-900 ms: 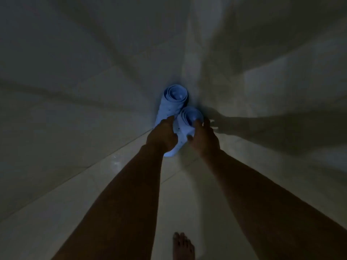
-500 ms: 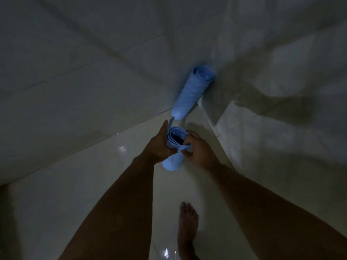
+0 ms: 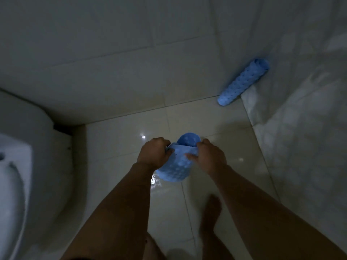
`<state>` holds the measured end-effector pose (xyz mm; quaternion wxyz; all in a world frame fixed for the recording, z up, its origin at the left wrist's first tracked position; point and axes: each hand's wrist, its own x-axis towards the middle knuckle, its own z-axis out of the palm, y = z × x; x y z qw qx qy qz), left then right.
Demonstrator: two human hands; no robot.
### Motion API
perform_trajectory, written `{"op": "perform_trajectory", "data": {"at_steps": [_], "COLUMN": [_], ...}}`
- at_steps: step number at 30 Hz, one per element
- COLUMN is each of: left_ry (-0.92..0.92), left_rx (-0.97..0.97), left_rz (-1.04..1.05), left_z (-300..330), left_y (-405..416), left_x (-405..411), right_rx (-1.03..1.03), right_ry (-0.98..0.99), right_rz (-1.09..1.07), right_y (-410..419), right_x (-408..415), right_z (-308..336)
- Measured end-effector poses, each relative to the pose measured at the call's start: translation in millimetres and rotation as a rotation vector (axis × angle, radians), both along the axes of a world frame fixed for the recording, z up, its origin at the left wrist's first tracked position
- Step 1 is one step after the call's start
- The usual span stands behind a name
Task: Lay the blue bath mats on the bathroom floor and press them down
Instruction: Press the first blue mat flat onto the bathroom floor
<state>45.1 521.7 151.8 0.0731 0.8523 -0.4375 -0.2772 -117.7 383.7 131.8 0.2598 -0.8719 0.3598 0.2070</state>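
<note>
I hold a rolled blue bath mat (image 3: 175,168) with bumps and holes above the glossy tiled floor (image 3: 122,139), mid-frame. My left hand (image 3: 153,153) grips the roll's upper left edge. My right hand (image 3: 208,156) grips its upper right edge, thumb across the front. The roll's open end faces away from me. A second rolled blue mat (image 3: 242,82) leans upright in the corner of the walls at the upper right, untouched.
A white toilet (image 3: 22,166) fills the left edge. Tiled walls (image 3: 131,53) rise at the back and on the right. My bare foot (image 3: 210,212) stands on the wet, shiny floor just below the held mat.
I lifted one roll away from the corner and carried it left and back over the floor. The view swung left, the toilet came into sight, and the other roll stayed leaning in the corner.
</note>
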Motion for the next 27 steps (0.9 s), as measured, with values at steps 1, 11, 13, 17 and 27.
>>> {"op": "perform_trajectory", "data": {"at_steps": [1, 11, 13, 17, 27], "left_ry": [-0.018, -0.180, -0.167, -0.186, -0.322], "left_rx": [0.003, -0.022, -0.035, -0.042, 0.010], "left_rz": [-0.020, -0.050, -0.040, -0.049, -0.131], "left_z": [6, 49, 54, 58, 42], "left_y": [13, 80, 84, 95, 149], "left_x": [0, 13, 17, 23, 47], "right_rx": [-0.023, -0.297, -0.154, 0.108, -0.034], "right_ry": [0.049, -0.291, -0.124, 0.111, 0.211], "right_rz": [0.067, 0.863, 0.813, 0.529, 0.353], "right_y": [8, 36, 30, 16, 23], "right_x": [2, 16, 17, 20, -5], "right_z": [8, 21, 23, 26, -5]}}
